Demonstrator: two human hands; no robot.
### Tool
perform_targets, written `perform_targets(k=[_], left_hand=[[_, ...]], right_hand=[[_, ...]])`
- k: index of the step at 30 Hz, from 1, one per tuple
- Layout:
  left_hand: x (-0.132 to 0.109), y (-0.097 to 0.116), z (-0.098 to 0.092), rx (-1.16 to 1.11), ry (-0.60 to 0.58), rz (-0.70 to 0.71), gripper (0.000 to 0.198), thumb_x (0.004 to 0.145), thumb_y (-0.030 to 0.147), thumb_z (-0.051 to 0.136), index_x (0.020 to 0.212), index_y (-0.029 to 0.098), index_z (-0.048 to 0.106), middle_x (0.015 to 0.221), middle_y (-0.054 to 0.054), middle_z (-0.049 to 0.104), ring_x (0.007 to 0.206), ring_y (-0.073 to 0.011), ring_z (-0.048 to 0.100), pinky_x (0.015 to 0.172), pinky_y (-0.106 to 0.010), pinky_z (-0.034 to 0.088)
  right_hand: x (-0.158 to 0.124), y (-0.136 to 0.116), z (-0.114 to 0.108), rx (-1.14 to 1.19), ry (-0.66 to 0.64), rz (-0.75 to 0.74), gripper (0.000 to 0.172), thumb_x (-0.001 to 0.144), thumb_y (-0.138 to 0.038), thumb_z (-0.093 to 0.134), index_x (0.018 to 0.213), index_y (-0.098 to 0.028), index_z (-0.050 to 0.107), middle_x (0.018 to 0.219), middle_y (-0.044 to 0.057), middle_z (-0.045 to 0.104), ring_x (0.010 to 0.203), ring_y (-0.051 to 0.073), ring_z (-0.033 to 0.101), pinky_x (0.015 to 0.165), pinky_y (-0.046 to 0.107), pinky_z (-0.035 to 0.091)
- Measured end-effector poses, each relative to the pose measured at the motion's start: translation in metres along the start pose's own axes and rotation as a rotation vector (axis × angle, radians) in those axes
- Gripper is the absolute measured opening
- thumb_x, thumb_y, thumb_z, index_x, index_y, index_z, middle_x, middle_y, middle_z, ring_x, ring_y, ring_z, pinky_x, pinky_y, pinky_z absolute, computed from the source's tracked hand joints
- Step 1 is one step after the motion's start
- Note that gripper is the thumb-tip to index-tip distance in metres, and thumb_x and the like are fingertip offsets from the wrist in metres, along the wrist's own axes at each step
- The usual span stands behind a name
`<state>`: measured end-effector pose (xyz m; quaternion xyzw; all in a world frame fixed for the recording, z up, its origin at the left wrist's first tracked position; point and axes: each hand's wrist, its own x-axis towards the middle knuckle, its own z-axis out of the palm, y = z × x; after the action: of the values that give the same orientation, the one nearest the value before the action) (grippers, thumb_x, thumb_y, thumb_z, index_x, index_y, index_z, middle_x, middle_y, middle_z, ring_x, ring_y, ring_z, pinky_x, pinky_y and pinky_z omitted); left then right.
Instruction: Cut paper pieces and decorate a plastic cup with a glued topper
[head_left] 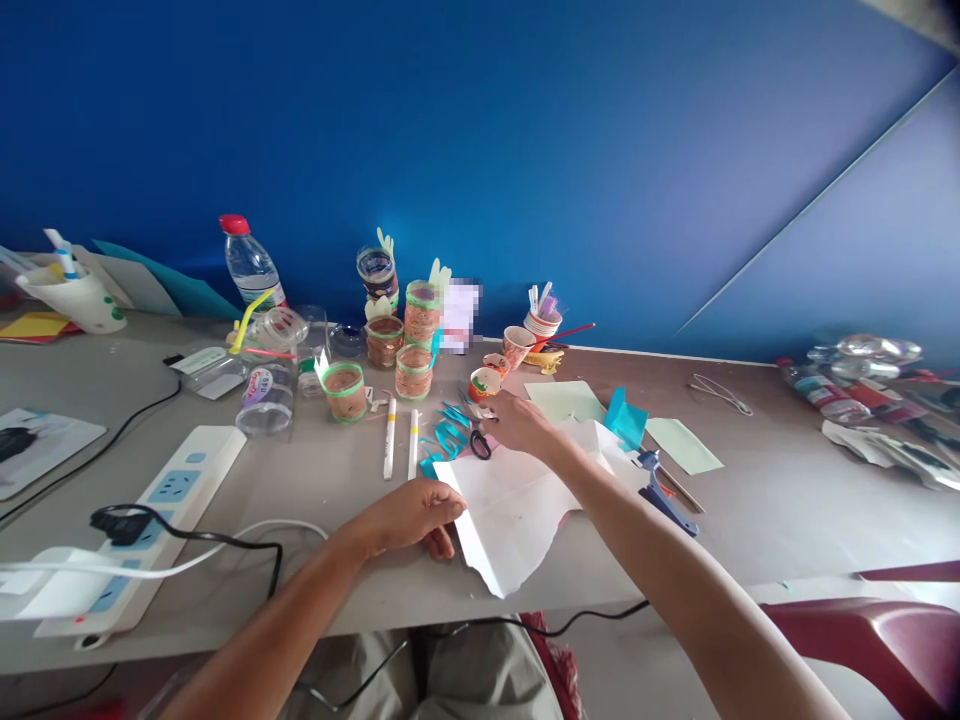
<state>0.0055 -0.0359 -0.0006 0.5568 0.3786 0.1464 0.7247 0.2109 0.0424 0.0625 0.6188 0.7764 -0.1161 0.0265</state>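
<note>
1 creased wht paper (pixel 517 510) at L hand (pixel 411 515)

Soft, even daylight fills the room, shadows under the hands are faint, the blue wall (pixel 525 130) glows brighter towards the right, the edges bow with wide-angle distortion, and the far right clutter looks smeared.

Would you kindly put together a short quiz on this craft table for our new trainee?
1. True or false: the left hand touches the white paper sheet.
2. Which tool lies nearest the right hand?
3. The water bottle has a cap that is: A) red B) green C) white.
Key: 1 true; 2 the scissors; 3 A.
</note>
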Motion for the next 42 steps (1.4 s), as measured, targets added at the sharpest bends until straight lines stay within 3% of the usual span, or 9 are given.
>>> perform_targets(k=[4, 9, 15, 18, 22, 25, 30, 34, 42], left_hand=[[0.000, -0.002, 0.000, 0.011, -0.013, 0.008, 0.033, 0.075, 0.045, 0.067, 0.095, 0.019, 0.066, 0.066, 0.000, 0.066, 0.058, -0.0195, 0.068, 0.056, -0.028, 0.048], [-0.002, 0.002, 0.000, 0.034, -0.014, -0.003, 0.028, 0.074, 0.044, 0.067, 0.090, 0.021, 0.067, 0.059, 0.000, 0.067, 0.058, -0.0206, 0.067, 0.057, -0.028, 0.047], [-0.009, 0.014, 0.004, 0.132, -0.056, -0.022, 0.039, 0.078, 0.048, 0.062, 0.103, 0.018, 0.063, 0.055, 0.001, 0.063, 0.054, -0.0187, 0.064, 0.057, -0.027, 0.046], [-0.011, 0.015, 0.004, 0.155, -0.067, -0.026, 0.048, 0.080, 0.051, 0.059, 0.113, 0.016, 0.061, 0.053, 0.001, 0.062, 0.051, -0.0177, 0.062, 0.057, -0.028, 0.046], [-0.009, 0.013, 0.000, 0.226, -0.078, -0.023, 0.045, 0.084, 0.051, 0.053, 0.112, 0.017, 0.064, 0.053, 0.001, 0.061, 0.050, -0.0151, 0.057, 0.057, -0.026, 0.044], [-0.007, 0.013, -0.005, 0.280, 0.014, 0.034, 0.040, 0.084, 0.050, 0.052, 0.103, 0.018, 0.067, 0.050, 0.003, 0.056, 0.047, -0.0126, 0.051, 0.053, -0.024, 0.038], [-0.003, 0.013, -0.014, 0.108, 0.362, 0.270, 0.033, 0.083, 0.048, 0.058, 0.087, 0.016, 0.064, 0.060, 0.004, 0.051, 0.049, -0.0085, 0.041, 0.049, -0.023, 0.029], [0.003, 0.010, -0.016, -0.098, 0.395, 0.367, 0.041, 0.074, 0.045, 0.070, 0.102, 0.017, 0.061, 0.082, 0.000, 0.057, 0.051, -0.0064, 0.043, 0.048, -0.023, 0.032], [0.007, 0.014, -0.018, -0.452, 0.495, 0.423, 0.034, 0.071, 0.044, 0.074, 0.088, 0.015, 0.067, 0.059, 0.005, 0.048, 0.050, -0.0056, 0.039, 0.049, -0.020, 0.030]], right_hand=[[-0.005, -0.036, 0.010, -0.019, 0.125, -0.320, 0.028, 0.093, -0.018, 0.043, 0.111, -0.020, 0.064, 0.107, 0.008, 0.065, 0.091, 0.018, 0.061, 0.073, 0.025, 0.044], [0.009, -0.071, 0.032, -0.279, 0.088, -0.657, 0.025, 0.085, -0.008, 0.050, 0.099, -0.020, 0.066, 0.109, 0.009, 0.060, 0.076, 0.017, 0.060, 0.066, 0.029, 0.044], [0.028, -0.077, 0.041, -0.445, 0.092, -0.790, 0.022, 0.086, -0.013, 0.052, 0.102, -0.022, 0.063, 0.115, 0.009, 0.058, 0.079, 0.018, 0.062, 0.068, 0.031, 0.046], [0.031, -0.069, 0.039, -0.402, 0.199, -0.847, 0.019, 0.085, -0.011, 0.052, 0.098, -0.019, 0.064, 0.116, 0.010, 0.059, 0.088, 0.020, 0.059, 0.076, 0.034, 0.046], [0.028, -0.049, 0.028, -0.194, 0.515, -0.814, 0.020, 0.091, -0.010, 0.044, 0.099, -0.013, 0.062, 0.102, 0.013, 0.064, 0.095, 0.023, 0.055, 0.086, 0.038, 0.043], [0.014, -0.032, 0.019, -0.092, 0.593, -0.737, 0.025, 0.094, -0.012, 0.039, 0.104, -0.013, 0.061, 0.086, 0.010, 0.064, 0.082, 0.021, 0.055, 0.078, 0.035, 0.044], [-0.021, -0.015, 0.027, 0.028, 0.506, -0.609, 0.032, 0.097, -0.016, 0.034, 0.114, -0.017, 0.061, 0.087, 0.009, 0.065, 0.074, 0.017, 0.058, 0.065, 0.028, 0.043], [-0.041, -0.024, 0.042, 0.302, 0.398, -0.519, 0.028, 0.097, -0.020, 0.040, 0.115, -0.019, 0.061, 0.093, 0.008, 0.068, 0.081, 0.018, 0.062, 0.068, 0.027, 0.046], [-0.057, -0.049, 0.042, 0.589, 0.192, -0.209, 0.014, 0.091, -0.020, 0.048, 0.091, -0.019, 0.062, 0.067, 0.001, 0.061, 0.059, 0.014, 0.053, 0.057, 0.025, 0.040]])
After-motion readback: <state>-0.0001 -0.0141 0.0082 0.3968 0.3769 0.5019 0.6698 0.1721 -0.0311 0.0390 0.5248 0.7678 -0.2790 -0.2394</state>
